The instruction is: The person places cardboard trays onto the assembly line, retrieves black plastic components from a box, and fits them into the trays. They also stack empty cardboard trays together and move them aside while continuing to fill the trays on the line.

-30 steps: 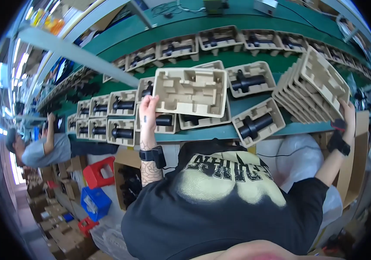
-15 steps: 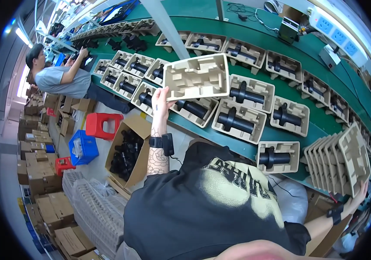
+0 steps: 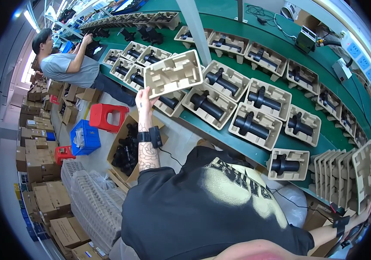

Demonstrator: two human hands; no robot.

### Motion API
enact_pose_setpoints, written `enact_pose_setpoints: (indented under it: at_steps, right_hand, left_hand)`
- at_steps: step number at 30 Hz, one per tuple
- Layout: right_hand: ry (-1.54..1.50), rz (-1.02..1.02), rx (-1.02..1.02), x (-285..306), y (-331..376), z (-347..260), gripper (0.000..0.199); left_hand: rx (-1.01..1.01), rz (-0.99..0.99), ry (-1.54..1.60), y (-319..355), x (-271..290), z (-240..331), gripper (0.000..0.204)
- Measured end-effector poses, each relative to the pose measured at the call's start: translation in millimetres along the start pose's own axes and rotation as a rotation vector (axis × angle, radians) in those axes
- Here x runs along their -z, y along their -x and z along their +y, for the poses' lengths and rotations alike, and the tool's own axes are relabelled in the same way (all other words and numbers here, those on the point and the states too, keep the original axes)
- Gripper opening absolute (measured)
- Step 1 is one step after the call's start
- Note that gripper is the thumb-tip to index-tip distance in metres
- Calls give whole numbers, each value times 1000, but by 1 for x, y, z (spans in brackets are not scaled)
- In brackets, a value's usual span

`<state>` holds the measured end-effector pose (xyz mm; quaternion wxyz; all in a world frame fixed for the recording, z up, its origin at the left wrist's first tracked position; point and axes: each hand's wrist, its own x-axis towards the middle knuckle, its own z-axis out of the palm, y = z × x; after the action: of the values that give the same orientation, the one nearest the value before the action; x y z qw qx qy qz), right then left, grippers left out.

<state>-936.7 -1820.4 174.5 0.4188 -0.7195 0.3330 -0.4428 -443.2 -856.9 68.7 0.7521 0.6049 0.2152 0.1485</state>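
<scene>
My left hand (image 3: 144, 99) is closed on the near edge of a tan molded pulp tray (image 3: 174, 77), lifted above the workbench with nothing in its compartments. Below and beyond it stand rows of similar trays, each cradling a black cylindrical part with a collar, such as this black part (image 3: 250, 125). Far out on the right, my right hand (image 3: 366, 213) grips the lower edge of an upright pulp tray (image 3: 364, 173) at the end of a leaning stack of trays (image 3: 330, 175). Its fingers are partly hidden.
A green workbench (image 3: 220, 136) curves across, with a metal post (image 3: 196, 30) rising from it. A power strip (image 3: 361, 58) hangs at the back right. To the left are a co-worker (image 3: 70, 65), a red stool (image 3: 107, 117), a blue crate (image 3: 84, 138) and an open carton (image 3: 127, 151) of black parts.
My left hand has carried its tray leftward along the bench. The view has shifted, so the bench sits further right. My right hand stays at the end tray of the stack.
</scene>
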Motion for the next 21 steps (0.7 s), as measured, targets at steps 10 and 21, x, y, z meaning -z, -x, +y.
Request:
enact_pose_setpoints:
  at_steps: [10,21]
  right_hand:
    - [57,-191,272,-146,85,-177,54]
    - [-664,-618,-288,-705,453,-299,59]
  left_hand:
    - [-204,192,-52,-133,109,72,17]
    - [-524,-6,-302,-455,185,139,24]
